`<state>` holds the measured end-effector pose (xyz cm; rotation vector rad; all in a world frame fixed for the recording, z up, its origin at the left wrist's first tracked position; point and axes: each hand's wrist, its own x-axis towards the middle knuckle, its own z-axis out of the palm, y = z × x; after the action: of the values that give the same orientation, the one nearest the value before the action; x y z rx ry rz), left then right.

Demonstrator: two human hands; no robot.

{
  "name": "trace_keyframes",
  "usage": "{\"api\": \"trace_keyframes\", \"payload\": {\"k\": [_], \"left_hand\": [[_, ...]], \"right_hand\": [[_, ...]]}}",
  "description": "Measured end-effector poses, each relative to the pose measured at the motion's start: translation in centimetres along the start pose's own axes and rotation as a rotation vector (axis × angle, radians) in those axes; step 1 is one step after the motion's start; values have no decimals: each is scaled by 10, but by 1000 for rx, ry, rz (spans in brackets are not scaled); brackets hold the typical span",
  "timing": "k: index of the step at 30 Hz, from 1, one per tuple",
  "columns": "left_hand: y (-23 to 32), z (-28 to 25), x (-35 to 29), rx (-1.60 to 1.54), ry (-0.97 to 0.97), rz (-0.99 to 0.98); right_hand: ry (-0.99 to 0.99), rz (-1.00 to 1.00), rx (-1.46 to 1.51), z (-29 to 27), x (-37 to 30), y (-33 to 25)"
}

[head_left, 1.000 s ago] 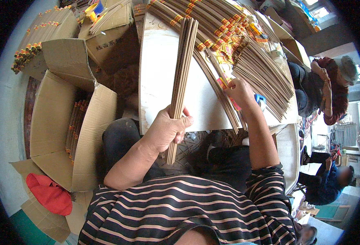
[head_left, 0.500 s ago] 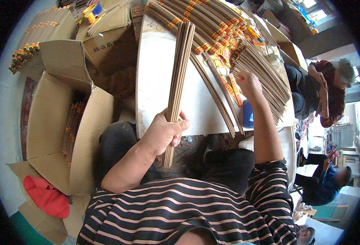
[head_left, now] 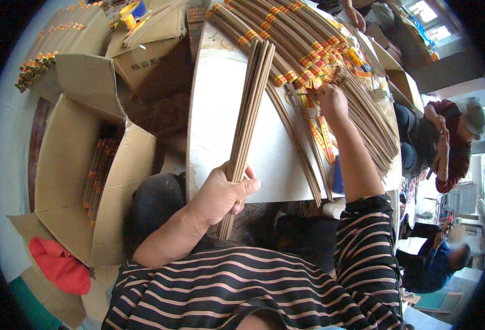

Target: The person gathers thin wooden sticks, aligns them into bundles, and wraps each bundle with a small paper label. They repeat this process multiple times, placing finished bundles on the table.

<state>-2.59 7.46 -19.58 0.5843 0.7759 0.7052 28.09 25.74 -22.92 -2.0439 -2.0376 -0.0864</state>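
Left hand clamped around the near end of a stick bundle whose long axis runs away across the desk; right hand, fingers pinched together, lies right of the bundle's far end.

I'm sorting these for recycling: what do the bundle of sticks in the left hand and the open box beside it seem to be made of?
The bundle of sticks looks like thin, matte brown stems of wood or bamboo, perhaps coated: straight, stiff and dull. The open box looks like plain tan corrugated cardboard, with creased flaps and no gloss.
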Motion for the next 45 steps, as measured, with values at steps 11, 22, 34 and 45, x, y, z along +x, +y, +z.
{"api": "trace_keyframes", "payload": {"k": [11, 22, 34, 45], "left_hand": [[-4, 3, -6, -80, -31, 49], [-8, 20, -21, -130, -65, 104], [-15, 7, -18, -144, -21, 77], [-11, 7, -19, -134, -23, 41]], "right_hand": [[126, 242, 1099, -85, -100, -57], [580, -342, 320, -105, -164, -64], [-6, -211, 324, -44, -206, -48], [-253, 156, 565, -51, -194, -45]]}}
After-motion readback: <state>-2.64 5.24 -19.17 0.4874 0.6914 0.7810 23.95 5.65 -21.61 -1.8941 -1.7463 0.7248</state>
